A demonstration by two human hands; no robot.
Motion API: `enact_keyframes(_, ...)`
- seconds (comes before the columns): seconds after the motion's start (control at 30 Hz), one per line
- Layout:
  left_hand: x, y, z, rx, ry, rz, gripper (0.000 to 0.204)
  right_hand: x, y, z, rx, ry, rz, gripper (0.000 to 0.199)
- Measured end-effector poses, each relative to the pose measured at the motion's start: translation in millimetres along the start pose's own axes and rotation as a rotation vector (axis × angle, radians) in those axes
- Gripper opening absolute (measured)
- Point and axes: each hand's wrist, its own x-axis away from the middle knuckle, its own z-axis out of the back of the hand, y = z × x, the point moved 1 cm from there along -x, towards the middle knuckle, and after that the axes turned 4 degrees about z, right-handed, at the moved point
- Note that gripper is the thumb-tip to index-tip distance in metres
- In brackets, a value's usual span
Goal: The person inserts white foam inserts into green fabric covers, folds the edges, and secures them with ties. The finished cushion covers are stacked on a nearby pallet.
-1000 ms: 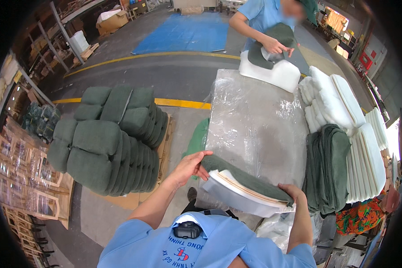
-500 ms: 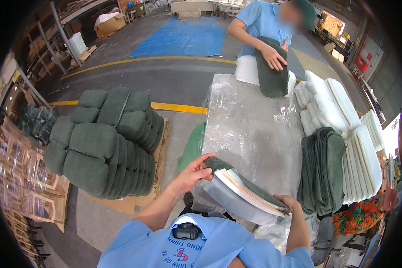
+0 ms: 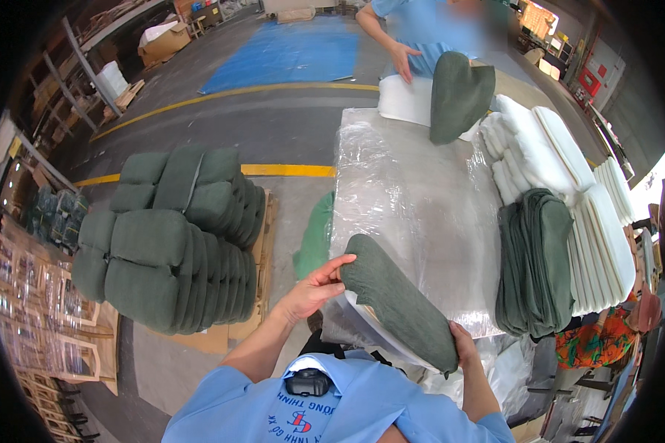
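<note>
A long seat cushion (image 3: 399,299), its upper face wrapped in dark green fabric, is held tilted over the near edge of the table. White padding shows along its near side below the fabric. My left hand (image 3: 314,289) pinches the far left end between thumb and fingers. At the other end, my right hand (image 3: 465,348) is closed around the near right edge, its fingers partly hidden. Across the table, a co-worker's hand (image 3: 404,60) is beside white padding (image 3: 405,100), and another dark green fabric piece (image 3: 458,96) stands bent there.
The plastic-wrapped table (image 3: 414,199) bears folded green covers (image 3: 533,266) and stacked white pads (image 3: 602,251) on its right. Stacks of green cushions (image 3: 151,273) rest on a pallet at left. A blue sheet (image 3: 281,55) covers floor at the back.
My hands have turned the cushion so its green top now shows instead of its layered edge. The co-worker's green piece has shifted and bent, and one of the co-worker's hands has moved left off it.
</note>
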Motion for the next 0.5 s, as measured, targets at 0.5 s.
enact_keyframes(0.5, -147.7, 102.9, -56.5, -0.8, 0.215, -0.265, 0.059, 40.0, 30.4, -98.0, -0.142, -0.174, -0.202, 0.07)
